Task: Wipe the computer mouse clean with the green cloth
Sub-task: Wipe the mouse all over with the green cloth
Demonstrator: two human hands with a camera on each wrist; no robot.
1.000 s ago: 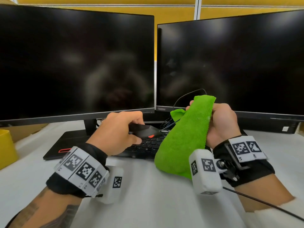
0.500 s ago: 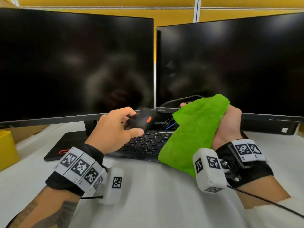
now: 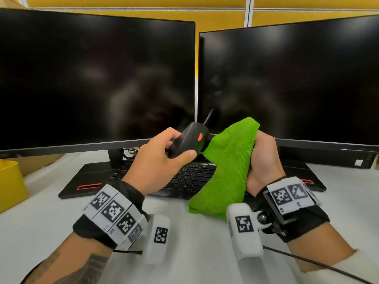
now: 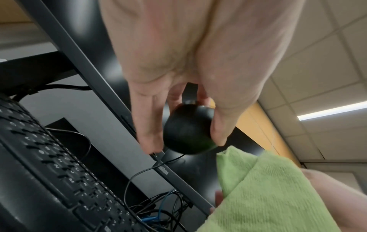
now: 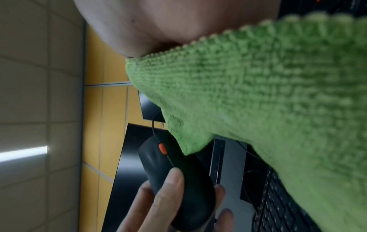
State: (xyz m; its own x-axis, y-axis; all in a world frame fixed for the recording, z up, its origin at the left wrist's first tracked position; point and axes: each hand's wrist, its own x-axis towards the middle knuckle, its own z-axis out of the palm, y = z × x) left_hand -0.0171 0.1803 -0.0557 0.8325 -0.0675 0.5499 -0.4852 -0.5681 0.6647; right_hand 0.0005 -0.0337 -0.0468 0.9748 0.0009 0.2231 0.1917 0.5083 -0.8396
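A black wired mouse (image 3: 189, 140) with an orange scroll wheel is held up in the air above the keyboard, tilted nose-up. My left hand (image 3: 162, 160) grips its rear between thumb and fingers; the left wrist view shows the mouse (image 4: 188, 131) pinched from both sides. The green cloth (image 3: 227, 167) hangs draped over my right hand (image 3: 264, 160), which grips it just right of the mouse. In the right wrist view a corner of the cloth (image 5: 248, 94) sits close beside the mouse (image 5: 174, 177); I cannot tell whether they touch.
Two dark monitors (image 3: 96, 78) stand at the back, side by side. A black keyboard (image 3: 190, 177) lies under the hands on a white desk (image 3: 194, 253). A yellow bin (image 3: 10, 183) sits at the left edge. Cables (image 4: 158, 210) tangle behind the keyboard.
My left hand has lifted the mouse from just above the keyboard up to monitor-edge height and tilted it nose-up. The right hand with the cloth has risen beside it.
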